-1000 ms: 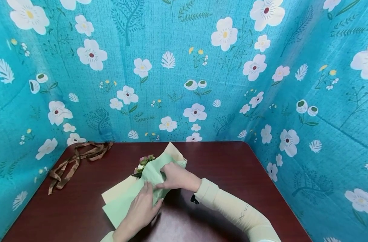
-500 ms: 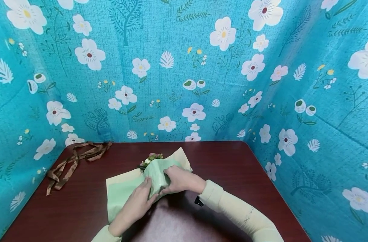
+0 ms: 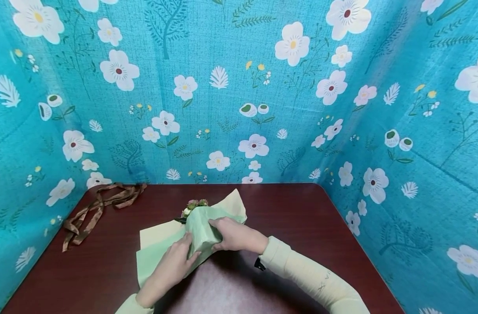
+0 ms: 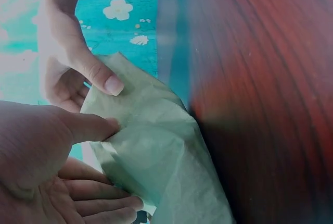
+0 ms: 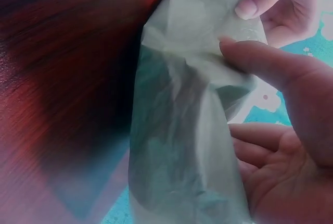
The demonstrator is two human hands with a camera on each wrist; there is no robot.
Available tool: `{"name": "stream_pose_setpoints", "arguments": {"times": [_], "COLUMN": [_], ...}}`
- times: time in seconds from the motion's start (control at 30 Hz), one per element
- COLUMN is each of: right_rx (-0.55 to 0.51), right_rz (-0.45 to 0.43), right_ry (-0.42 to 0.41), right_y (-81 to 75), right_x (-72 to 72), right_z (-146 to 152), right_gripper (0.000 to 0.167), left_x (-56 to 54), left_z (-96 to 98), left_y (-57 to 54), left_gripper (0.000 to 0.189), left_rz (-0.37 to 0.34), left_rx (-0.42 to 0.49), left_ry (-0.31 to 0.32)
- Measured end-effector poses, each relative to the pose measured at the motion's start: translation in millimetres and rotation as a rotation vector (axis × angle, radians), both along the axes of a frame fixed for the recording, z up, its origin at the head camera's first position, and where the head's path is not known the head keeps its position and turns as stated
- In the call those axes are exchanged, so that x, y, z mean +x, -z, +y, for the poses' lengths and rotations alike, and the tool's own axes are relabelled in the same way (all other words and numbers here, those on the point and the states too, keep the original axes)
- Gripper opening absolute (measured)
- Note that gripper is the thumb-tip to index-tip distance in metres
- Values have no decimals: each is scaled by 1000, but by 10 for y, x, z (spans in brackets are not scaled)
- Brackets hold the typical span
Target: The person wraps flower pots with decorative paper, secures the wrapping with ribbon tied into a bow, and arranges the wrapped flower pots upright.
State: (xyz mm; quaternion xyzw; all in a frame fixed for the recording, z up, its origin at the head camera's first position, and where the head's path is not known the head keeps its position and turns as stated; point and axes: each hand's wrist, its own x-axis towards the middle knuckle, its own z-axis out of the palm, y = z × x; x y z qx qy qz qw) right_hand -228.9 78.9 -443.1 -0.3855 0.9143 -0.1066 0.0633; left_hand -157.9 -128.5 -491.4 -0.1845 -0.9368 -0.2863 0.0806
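A bouquet lies in light green wrapping paper (image 3: pixel 197 224), with a cream sheet (image 3: pixel 160 234) showing behind it. Small pink and white flowers (image 3: pixel 192 206) peek out at the far edge. My left hand (image 3: pixel 171 264) grips the near left side of the folded paper, thumb in front and fingers behind it in the left wrist view. On the right side my right hand (image 3: pixel 237 236) holds the paper the same way, its thumb (image 5: pixel 260 60) pressing on the front. Between the hands the green paper bulges in a fold. The flower stems are hidden inside.
A brown ribbon (image 3: pixel 100 204) lies in loose loops at the table's back left. The dark red table (image 3: pixel 294 218) ends at a blue floral curtain (image 3: pixel 231 109) behind and on both sides. A small black object (image 3: pixel 259 264) hangs under the right cuff.
The cream corner at the right has swung to the right and the left flap has shifted. My right hand has moved slightly right, and the hands stand a little farther apart.
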Motion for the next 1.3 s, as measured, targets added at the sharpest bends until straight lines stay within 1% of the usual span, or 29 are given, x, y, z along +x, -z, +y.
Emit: {"name": "stream_pose_setpoints", "arguments": {"times": [0.13, 0.23, 0.47, 0.6, 0.63, 0.77, 0.93, 1.07, 1.13, 1.2, 1.3], "right_rx": [-10, -19, -38, -44, -45, -45, -57, -73, -76, -75, -73], "right_rz": [-12, -8, 8, 5, 6, 24, 18, 9, 16, 26, 32], "right_ry": [7, 5, 14, 31, 32, 23, 4, -20, -30, -42, -51], "right_y": [28, 53, 113, 133, 137, 155, 171, 181, 183, 186, 182], "right_x": [-14, -24, -19, 7, 12, 27, 32, 33, 35, 35, 34], "right_z": [11, 25, 110, 161, 170, 190, 187, 180, 175, 170, 159], "right_gripper": [71, 69, 63, 65, 63, 63, 72, 75, 75, 75, 75], "left_x": [-11, -38, -146, -187, -191, -188, -161, -132, -116, -101, -96], "left_z": [-15, -36, -75, -64, -59, -42, -61, -89, -102, -108, -107], "left_y": [-8, -13, -17, -32, -41, -69, -86, -72, -61, -55, -54], "left_gripper": [57, 56, 58, 61, 61, 59, 54, 50, 53, 60, 70], "left_rz": [-23, -30, -49, -57, -57, -49, -46, -38, -26, -9, 26], "left_rx": [-9, -15, 7, -13, -19, -54, -74, -81, -90, -93, -83], "left_ry": [6, 17, 86, 109, 110, 95, 71, 52, 41, 30, 41]}}
